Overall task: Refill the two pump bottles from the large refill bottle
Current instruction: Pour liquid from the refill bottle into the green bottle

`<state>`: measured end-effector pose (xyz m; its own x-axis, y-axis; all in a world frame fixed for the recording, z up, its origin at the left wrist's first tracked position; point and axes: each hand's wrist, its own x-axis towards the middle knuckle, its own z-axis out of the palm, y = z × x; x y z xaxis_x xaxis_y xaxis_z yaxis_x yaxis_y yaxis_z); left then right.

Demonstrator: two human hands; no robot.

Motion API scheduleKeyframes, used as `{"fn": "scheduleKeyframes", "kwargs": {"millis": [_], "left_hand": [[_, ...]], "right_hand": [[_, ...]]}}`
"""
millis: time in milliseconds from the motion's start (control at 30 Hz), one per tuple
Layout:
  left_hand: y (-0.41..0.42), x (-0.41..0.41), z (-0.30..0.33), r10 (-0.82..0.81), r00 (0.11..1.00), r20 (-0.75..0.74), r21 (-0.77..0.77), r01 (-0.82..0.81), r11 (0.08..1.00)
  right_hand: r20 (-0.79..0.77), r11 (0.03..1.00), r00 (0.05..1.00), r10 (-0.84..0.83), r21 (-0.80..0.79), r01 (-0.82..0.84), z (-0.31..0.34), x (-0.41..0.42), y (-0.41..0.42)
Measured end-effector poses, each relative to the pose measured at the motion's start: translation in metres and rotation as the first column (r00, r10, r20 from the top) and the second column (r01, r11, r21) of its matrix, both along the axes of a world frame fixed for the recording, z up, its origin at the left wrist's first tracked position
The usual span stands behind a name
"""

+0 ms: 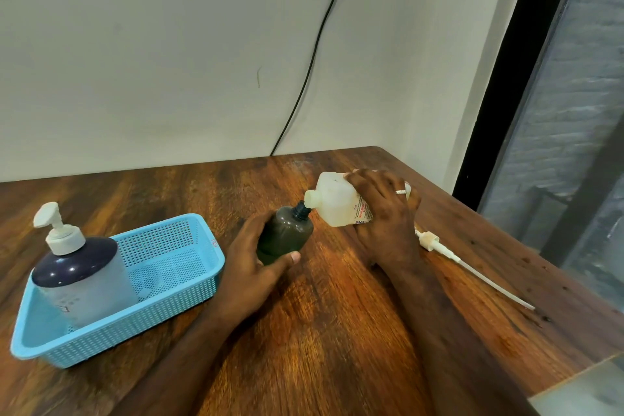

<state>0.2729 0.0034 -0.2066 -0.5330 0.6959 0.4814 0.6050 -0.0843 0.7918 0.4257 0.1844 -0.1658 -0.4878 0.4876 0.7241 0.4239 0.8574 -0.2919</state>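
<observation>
One view only: head cam, wide-angle, worn by the person, looking fwd and down across a wooden table (337,331) toward the far wall (169,61). Close range: both forearms enter from near edge, hands mid-frame. Blue basket (40,344) sits near left, window frame (506,78) far right. Edges bend w/ lens distortion. No 2nd view to overlap.

Perforated blue basket (189,267), dark bottle (283,236)
</observation>
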Motion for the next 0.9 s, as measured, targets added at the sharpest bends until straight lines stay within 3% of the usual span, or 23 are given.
{"fn": "scheduleKeyframes", "kwargs": {"millis": [900], "left_hand": [[-0.0008,-0.0011,-0.0002,0.002,1.000,-0.021,0.008,-0.002,1.000]], "right_hand": [[0.010,1.000,1.000,-0.013,0.020,0.013,-0.0012,-0.0006,0.0022]]}}
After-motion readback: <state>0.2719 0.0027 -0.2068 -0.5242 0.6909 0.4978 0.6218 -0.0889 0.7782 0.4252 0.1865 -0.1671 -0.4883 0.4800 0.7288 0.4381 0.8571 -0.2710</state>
